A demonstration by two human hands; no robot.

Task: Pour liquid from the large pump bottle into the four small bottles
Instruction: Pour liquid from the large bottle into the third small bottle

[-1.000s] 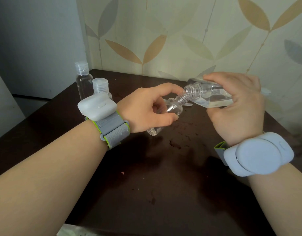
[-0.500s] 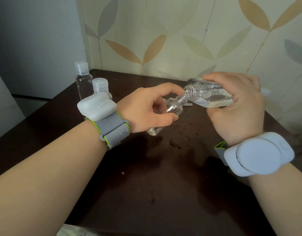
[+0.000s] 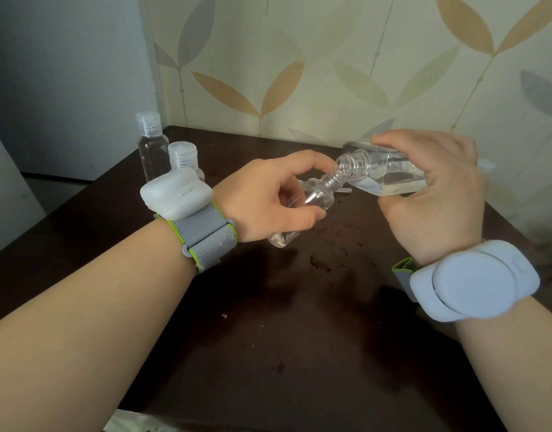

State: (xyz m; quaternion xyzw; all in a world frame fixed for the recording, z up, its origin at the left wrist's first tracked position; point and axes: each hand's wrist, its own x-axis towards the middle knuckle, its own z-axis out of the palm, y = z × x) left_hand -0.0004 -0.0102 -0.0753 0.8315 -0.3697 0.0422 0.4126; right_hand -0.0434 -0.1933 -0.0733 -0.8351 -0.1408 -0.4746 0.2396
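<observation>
Here, above a stained dark table (image 3: 299, 353) by leaf-patterned wallpaper (image 3: 331, 73), both hands grip bottles.

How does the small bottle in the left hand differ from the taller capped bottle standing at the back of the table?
The small bottle is held tilted by the left hand; the capped bottle stands upright on the table, untouched. The small bottle's neck is open, while the capped bottle wears a ribbed cap. The small bottle holds a little liquid; none is plain in the capped bottle. Both are clear plastic.

The right hand (image 3: 430, 194) hides the rear of the clear large bottle (image 3: 384, 173); a white wrist device (image 3: 175, 194) covers the shorter capped clear bottle's (image 3: 182, 157) body.
</observation>
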